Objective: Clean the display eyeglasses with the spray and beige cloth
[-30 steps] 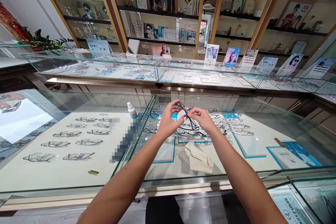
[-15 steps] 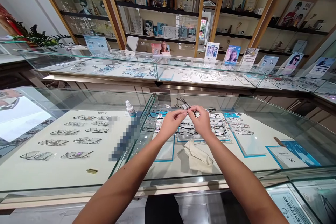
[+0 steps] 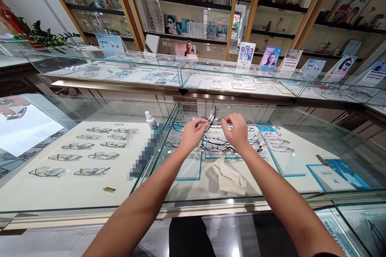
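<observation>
In front of me, over the glass counter, my left hand [image 3: 193, 132] pinches a dark-framed pair of eyeglasses [image 3: 213, 117] between thumb and fingertips, the frame held tilted upward. My right hand [image 3: 237, 131] is just to the right of it, fingers bent and thumb apart, with a gap between it and the eyeglasses. Below both hands, rows of glasses [image 3: 221, 148] show in the display case, partly hidden by my hands. A crumpled cream cloth [image 3: 229, 178] rests on the counter nearer to me, between my forearms.
A white spray bottle [image 3: 151, 121] stands left of my hands. Several more frames [image 3: 65, 157] lie in the left case, near a small gold-coloured clip [image 3: 109, 189]. Glass edges [image 3: 141, 178] divide the cases. Farther back runs another glass counter [image 3: 181, 76] with upright cards.
My right hand has come off the eyeglasses and moved right, apart from my left hand. The eyeglasses have turned more upright in my left hand. The view has shifted slightly.
</observation>
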Demonstrator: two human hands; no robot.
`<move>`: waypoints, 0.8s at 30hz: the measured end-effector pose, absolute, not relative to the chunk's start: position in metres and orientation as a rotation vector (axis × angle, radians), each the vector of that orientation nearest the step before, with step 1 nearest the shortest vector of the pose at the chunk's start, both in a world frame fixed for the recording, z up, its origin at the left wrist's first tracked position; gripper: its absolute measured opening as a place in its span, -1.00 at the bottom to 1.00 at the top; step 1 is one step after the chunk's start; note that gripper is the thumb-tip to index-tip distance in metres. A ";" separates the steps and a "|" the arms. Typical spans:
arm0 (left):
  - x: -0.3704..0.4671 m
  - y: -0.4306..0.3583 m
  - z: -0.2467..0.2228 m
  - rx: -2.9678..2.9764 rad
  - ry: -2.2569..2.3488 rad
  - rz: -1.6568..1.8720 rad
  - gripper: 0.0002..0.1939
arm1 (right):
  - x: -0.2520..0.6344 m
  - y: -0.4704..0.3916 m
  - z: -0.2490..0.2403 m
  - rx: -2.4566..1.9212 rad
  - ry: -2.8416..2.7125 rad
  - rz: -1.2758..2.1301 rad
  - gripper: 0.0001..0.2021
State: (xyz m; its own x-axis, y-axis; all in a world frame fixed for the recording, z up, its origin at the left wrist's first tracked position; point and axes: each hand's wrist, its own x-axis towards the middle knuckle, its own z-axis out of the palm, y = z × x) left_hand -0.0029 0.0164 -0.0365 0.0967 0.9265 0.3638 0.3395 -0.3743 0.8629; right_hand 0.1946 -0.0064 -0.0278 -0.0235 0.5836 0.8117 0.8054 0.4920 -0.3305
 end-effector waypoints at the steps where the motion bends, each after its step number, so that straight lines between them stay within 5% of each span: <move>1: -0.004 0.017 -0.037 1.868 1.271 1.266 -0.69 | 0.201 -0.002 -0.025 -1.218 -1.694 -0.307 -0.76; 13: -0.012 0.028 -0.043 2.359 1.424 1.168 -0.72 | 0.257 0.024 -0.041 -1.442 -1.661 -0.532 -0.52; 24: 0.023 0.074 -0.030 2.766 1.303 0.492 -0.77 | 0.270 0.035 -0.047 -1.503 -1.632 -0.514 -0.53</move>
